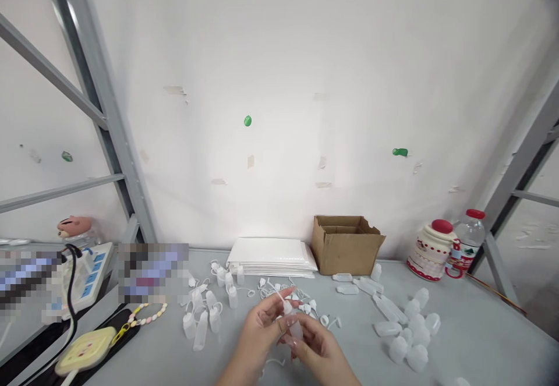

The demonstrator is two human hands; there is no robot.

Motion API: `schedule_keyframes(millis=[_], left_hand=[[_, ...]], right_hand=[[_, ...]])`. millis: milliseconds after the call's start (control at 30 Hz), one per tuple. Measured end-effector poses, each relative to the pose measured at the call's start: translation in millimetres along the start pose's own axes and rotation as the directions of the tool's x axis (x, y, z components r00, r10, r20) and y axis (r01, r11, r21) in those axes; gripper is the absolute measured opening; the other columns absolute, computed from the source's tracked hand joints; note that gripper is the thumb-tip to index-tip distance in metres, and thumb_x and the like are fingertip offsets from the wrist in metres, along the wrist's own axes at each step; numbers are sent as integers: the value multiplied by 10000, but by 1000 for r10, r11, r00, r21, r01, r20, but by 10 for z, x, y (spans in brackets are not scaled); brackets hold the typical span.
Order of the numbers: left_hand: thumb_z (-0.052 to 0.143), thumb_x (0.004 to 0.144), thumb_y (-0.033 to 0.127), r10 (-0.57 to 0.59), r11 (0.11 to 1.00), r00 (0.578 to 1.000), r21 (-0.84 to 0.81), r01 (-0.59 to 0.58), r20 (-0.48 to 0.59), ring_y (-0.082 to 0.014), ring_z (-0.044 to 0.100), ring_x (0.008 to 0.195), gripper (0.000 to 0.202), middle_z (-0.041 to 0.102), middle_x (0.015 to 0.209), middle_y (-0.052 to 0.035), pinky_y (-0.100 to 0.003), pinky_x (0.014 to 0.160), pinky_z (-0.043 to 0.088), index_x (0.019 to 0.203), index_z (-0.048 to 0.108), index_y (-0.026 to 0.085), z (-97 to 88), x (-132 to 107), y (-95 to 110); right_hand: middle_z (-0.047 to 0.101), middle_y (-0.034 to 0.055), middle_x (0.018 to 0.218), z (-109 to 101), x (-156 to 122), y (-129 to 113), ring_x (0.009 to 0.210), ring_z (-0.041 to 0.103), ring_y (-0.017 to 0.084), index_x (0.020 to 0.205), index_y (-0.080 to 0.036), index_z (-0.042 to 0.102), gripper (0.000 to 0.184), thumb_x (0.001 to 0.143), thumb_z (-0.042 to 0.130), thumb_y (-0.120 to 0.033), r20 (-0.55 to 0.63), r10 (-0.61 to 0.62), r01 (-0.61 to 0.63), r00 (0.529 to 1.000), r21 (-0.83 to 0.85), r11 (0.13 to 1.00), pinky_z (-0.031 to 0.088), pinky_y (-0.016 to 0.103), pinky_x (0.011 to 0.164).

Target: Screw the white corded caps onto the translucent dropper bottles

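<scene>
My L hand [261, 323] and R hand [318, 344] meet at near ctr, thumbs & fingers both pinching one small bottle [296, 330], whitish & semi-clear. It's tilted, w/ a thin white strip [276, 287] sticking out at its far end, toward far left. Just beyond my fingers: a scatter of white caps [312, 304] w/ straps. Left of that, a grp of capped bottles [215, 319], mostly upright. On the right, more whitish bottles [417, 357], some lying flat.

Re: writing. Drink bottle [474, 236] far right, red cap, red label w/ white & green bits, print too small to read. Mug [430, 252] beside it: cream, red lid, red pattern, can't make out any wording. Power strip [94, 272] far left has blue labels, also illegible. Yellow pad [86, 350] near left: tiny red marks, too small to tell.

Far ctr: white stack [271, 255], brown cardboard box [349, 253] just right of it.
</scene>
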State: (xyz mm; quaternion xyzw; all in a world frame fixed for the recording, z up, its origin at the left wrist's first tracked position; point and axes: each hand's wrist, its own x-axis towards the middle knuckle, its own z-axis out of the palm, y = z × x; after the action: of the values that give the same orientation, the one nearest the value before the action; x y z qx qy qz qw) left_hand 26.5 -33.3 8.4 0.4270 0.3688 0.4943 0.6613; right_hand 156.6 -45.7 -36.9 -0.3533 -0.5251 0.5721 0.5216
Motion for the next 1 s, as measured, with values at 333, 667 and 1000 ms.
schedule_keyframes(millis=[333,667,1000], left_hand=[[653,661,326,-31,995,990,-90,44,136,-316,541,1048,414,670,1067,-143,-442,933,335,1043,653,166,20,-16,-36],[662,641,286,-117,972,990,-196,130,76,-286,559,1013,293,719,895,-110,-402,978,287,895,713,150,100,-68,41],[557,690,183,-46,952,986,-292,92,162,-258,567,924,209,692,880,-87,-387,840,379,831,710,157,94,-47,-65]], right_hand=[[632,13,668,-8,-28,-116,572,484,138,772,-174,657,297,705,625,-462,-176,-91,40,980,-276,960,395,257,562],[606,-11,581,-14,-100,-25,527,484,150,703,-217,624,182,764,589,-385,-142,-510,218,848,-784,582,364,285,612],[574,-38,542,-91,-96,-82,469,519,117,746,-189,561,44,761,602,-193,175,-660,387,730,-903,188,364,262,577]])
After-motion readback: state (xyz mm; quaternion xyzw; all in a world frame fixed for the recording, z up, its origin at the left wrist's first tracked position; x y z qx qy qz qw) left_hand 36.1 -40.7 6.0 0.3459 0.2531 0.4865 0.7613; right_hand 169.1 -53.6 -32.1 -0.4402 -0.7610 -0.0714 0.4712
